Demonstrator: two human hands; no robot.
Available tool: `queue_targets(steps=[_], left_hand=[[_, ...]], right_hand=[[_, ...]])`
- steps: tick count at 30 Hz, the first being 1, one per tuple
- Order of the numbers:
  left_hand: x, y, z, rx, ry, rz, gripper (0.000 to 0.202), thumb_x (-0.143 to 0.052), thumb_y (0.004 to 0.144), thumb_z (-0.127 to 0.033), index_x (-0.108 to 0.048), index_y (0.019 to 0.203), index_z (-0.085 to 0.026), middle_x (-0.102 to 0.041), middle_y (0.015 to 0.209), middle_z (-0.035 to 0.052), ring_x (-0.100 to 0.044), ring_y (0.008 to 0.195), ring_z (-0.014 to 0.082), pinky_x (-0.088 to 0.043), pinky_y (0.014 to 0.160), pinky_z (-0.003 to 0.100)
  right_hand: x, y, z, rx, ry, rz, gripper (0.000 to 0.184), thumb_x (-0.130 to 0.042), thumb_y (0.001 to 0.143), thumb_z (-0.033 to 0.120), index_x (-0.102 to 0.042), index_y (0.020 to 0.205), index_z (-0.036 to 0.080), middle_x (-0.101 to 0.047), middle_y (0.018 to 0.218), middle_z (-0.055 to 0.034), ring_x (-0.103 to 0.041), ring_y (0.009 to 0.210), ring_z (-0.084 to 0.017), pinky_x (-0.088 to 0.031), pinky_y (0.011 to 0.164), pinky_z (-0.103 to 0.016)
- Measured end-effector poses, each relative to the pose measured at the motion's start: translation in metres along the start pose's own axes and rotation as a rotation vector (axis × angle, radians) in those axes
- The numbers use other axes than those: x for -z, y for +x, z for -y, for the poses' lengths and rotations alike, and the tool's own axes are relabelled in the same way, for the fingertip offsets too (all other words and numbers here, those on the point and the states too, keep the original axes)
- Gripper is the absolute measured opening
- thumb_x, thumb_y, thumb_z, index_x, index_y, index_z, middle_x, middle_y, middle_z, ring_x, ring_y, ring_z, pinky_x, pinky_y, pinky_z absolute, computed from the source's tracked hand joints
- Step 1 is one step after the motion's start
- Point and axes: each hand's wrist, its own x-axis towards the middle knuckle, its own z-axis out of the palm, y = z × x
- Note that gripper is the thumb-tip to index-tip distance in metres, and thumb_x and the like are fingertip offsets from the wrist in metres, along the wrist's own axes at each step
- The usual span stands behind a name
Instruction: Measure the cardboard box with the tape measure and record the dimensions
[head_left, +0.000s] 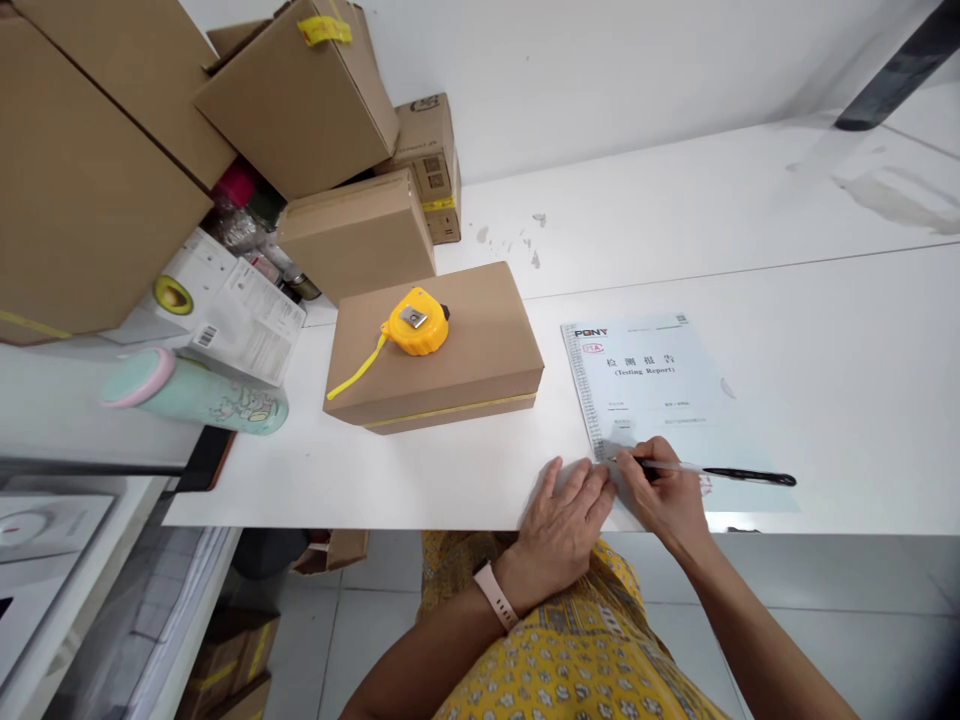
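Observation:
A black pen (750, 476) with a clear barrel is pinched in my right hand (667, 490), its tip down at the lower left of a pale blue report booklet (652, 365). The cover reads "Testing Report", and small handwriting runs along its left edge. My left hand (566, 515) lies flat on the table's front edge, fingers stretched, fingertips close to the booklet's lower left corner. Left of the booklet is a closed cardboard box (442, 385). On top of it rests a yellow tape measure (418, 322) with a short length of tape pulled out.
More cardboard boxes (300, 100) are stacked at the back left. A mint green bottle (217, 397) stands by a white carton (247, 320) at the left. The white table (862, 400) meets a wall behind. A dark post (892, 80) is at the far right.

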Motion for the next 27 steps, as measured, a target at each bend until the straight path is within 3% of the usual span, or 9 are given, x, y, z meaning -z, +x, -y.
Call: queue_targets(steps=[5,27], left_hand=[[0.0009,0.0006,-0.0001,0.012,-0.022,-0.005,0.052,-0.036,0.104,-0.016,-0.044,0.154,-0.009,-0.046,0.162,0.0113,-0.036,0.151,0.0272,-0.025,0.127,0.052],[0.0022,0.0006,-0.0002,0.008,-0.010,0.013,0.053,-0.036,0.104,-0.017,-0.041,0.156,-0.008,-0.045,0.162,0.0122,-0.035,0.152,0.0275,-0.024,0.127,0.053]], right_hand=[[0.0000,0.0003,-0.0008,0.011,-0.007,0.042,0.035,-0.063,0.092,0.053,-0.054,0.073,0.025,-0.057,0.057,0.0020,-0.051,0.049,-0.015,-0.042,0.047,-0.028],[-0.0007,0.0008,0.0025,0.041,-0.036,0.010,0.036,-0.062,0.092,0.055,-0.053,0.073,0.026,-0.057,0.055,0.0021,-0.050,0.047,-0.015,-0.041,0.046,-0.027]])
